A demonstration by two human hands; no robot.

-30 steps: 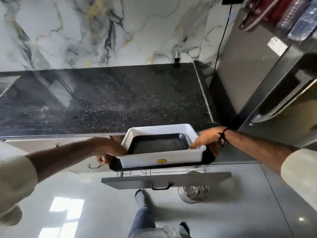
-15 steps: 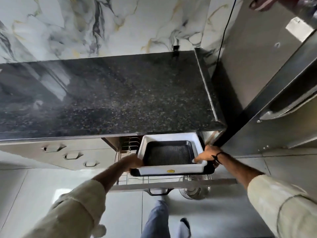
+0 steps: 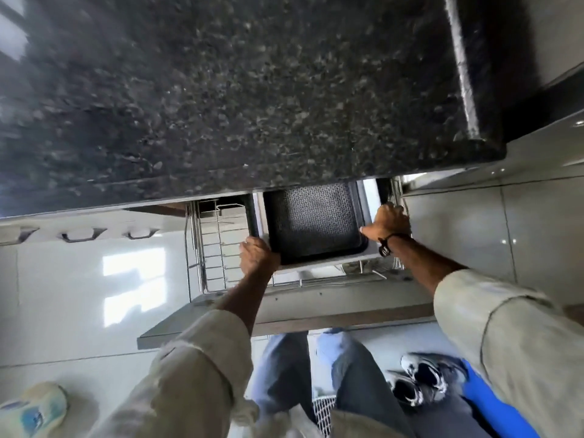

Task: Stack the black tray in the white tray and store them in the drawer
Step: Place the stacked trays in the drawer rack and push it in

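The black tray point(image 3: 314, 221) with a textured bottom lies inside the white tray point(image 3: 366, 248), whose rim shows along the right and near sides. Both sit low in the open drawer's wire basket point(image 3: 221, 248), partly under the counter edge. My left hand point(image 3: 257, 256) grips the near-left corner of the stacked trays. My right hand point(image 3: 385, 221) holds the right rim, a black band on the wrist. The drawer front point(image 3: 316, 311) stands pulled out below my arms.
A dark speckled granite counter point(image 3: 237, 90) overhangs the drawer. Closed drawers with metal handles point(image 3: 82, 235) run to the left. A pair of shoes point(image 3: 420, 380) and a blue object point(image 3: 493, 403) lie on the glossy floor at right.
My hands have lowered the stacked trays down into the drawer's basket and further back under the counter. The camera has tipped down and closer to the drawer.
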